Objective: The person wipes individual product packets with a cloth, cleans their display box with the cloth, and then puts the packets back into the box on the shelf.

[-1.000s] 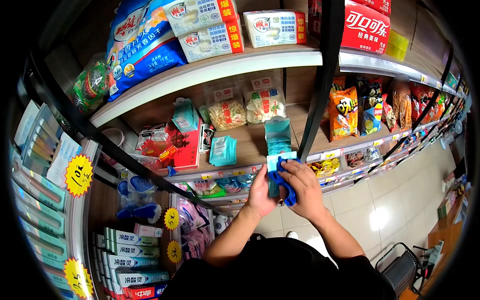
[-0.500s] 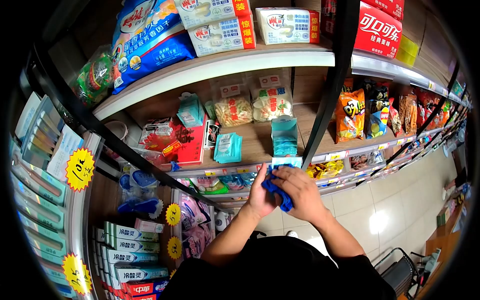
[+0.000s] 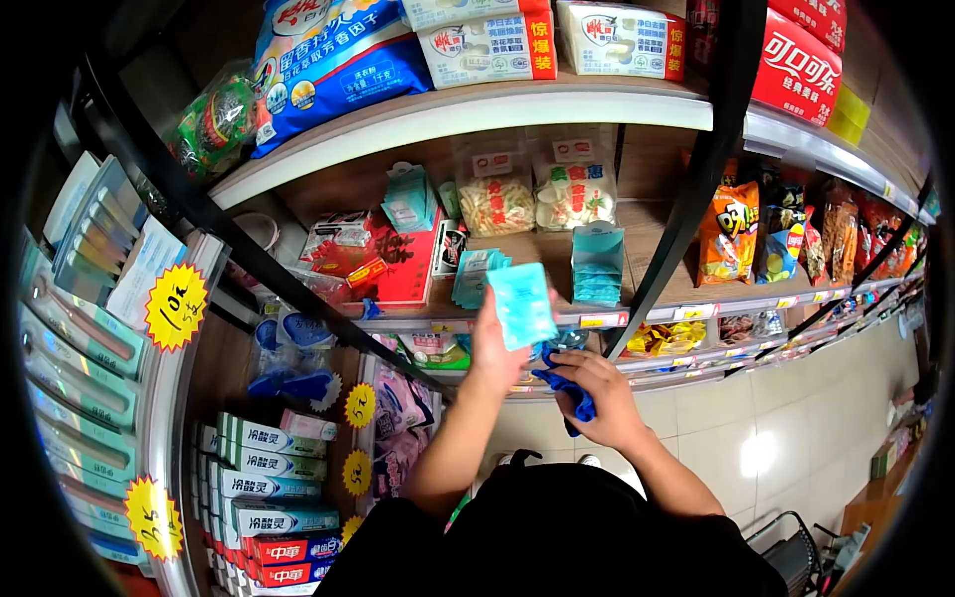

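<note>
My left hand [image 3: 494, 350] is closed on a flat teal packet [image 3: 523, 304], raised in front of the middle shelf and a little blurred. My right hand [image 3: 601, 396] grips a crumpled dark blue cloth [image 3: 571, 396] below the shelf edge, apart from the packet. Behind the held packet lies a stack of similar teal packets [image 3: 477, 279]. An open teal box [image 3: 597, 263] filled with such packets stands to the right of it. Another teal box [image 3: 409, 199] sits further back, by a red booklet [image 3: 406, 261].
Two clear bags of dried food [image 3: 495, 206] stand at the shelf's back. A black upright post [image 3: 686, 189] divides the shelving to the right. Toothpaste boxes [image 3: 269, 488] are stacked low on the left. A chair [image 3: 786, 557] stands on the tiled floor.
My hands have parted. The left has swung left and up with the teal packet, while the right keeps the blue cloth slightly lower. The camera view has shifted a little.
</note>
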`<action>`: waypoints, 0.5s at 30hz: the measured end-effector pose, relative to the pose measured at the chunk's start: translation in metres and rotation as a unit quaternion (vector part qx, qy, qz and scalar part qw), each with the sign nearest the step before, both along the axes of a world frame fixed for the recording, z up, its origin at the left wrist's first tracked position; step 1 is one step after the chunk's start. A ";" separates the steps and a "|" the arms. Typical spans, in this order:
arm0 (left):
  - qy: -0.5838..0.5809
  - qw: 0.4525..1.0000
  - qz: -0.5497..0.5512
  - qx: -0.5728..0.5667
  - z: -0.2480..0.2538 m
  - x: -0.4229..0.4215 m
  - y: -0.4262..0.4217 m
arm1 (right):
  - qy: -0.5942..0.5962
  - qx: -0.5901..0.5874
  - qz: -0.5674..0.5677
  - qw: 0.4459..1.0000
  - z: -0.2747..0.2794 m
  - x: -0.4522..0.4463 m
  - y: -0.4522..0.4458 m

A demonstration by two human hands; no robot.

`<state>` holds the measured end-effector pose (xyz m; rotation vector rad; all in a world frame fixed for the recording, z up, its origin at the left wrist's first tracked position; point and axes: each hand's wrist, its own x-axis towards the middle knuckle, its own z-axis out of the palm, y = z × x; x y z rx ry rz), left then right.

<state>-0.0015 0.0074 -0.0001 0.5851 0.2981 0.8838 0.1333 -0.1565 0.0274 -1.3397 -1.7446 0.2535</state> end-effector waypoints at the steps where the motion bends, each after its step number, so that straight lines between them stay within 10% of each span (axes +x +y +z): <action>1: -0.023 1.000 0.011 0.012 0.004 -0.010 0.013 | 0.047 -0.026 -0.001 0.999 -0.002 0.001 -0.001; 5: 0.161 0.957 0.222 0.095 0.013 -0.032 0.069 | 0.039 -0.031 -0.028 0.998 -0.018 0.009 -0.004; 13: 0.731 0.475 0.314 0.377 -0.054 -0.001 0.121 | 0.079 -0.058 -0.036 0.995 -0.029 0.013 -0.008; 15: 0.746 0.470 0.299 0.365 -0.055 0.006 0.117 | 0.072 -0.053 -0.033 0.995 -0.028 0.014 -0.010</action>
